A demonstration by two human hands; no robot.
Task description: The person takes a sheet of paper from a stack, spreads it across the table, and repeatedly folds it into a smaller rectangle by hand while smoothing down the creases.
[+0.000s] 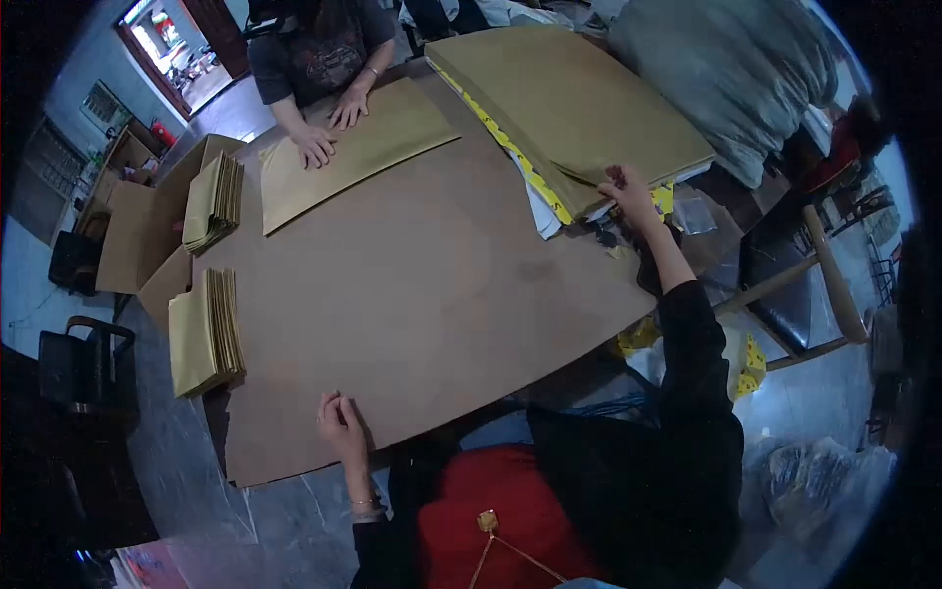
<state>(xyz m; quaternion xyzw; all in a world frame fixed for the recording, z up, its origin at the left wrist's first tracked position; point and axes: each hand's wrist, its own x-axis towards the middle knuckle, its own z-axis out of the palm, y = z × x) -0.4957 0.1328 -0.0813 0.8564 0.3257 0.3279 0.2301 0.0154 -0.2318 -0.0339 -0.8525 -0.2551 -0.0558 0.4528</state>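
Note:
At the near corner of a large stack of golden-brown paper sheets [579, 98], my right hand [631, 196] has its fingers closed on the edge of the top sheet, which is slightly lifted and creased there. My left hand [340, 425] rests near the front edge of the brown board-covered table [422, 294], fingers loosely curled, nothing visible in them. Across the table, a co-worker's two hands [316, 145] lie flat on a single golden sheet [363, 147]. Yellow printed wrapping [535, 182] shows along the stack's side.
Two bundles of folded golden paper, one upper [213, 203] and one lower [206, 332], stand at the table's left edge beside an open cardboard box [137, 231]. A wooden chair [829, 280] is at the right, below a large grey sack [731, 74].

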